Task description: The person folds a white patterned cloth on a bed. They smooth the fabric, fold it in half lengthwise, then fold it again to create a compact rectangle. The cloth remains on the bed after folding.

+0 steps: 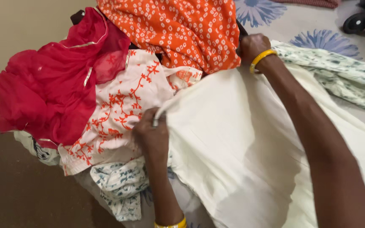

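On the bed's left side, a heap of clothes; both hands stretch a cream cloth flat beside it.

Farthest left the red gauzy garment (51,84) slumps over the heap toward the brown floor (17,190), so that side offers little spare surface; next the white top with orange branch print (119,109) lies under it, with the orange dotted fabric (182,29) draped behind; the left hand (151,135) is closed in a pinch on the near corner of the cream cloth (241,143), apparently lifting its edge clear of the heap; the right hand (252,46), in a yellow bangle (262,57), is curled at the far corner against the orange fabric, though its hold there is partly hidden; held taut between them, the upper edge runs straight; rightward the green-printed white garment (343,76) lies flat on the flowered bedsheet (313,33), where room is most open.
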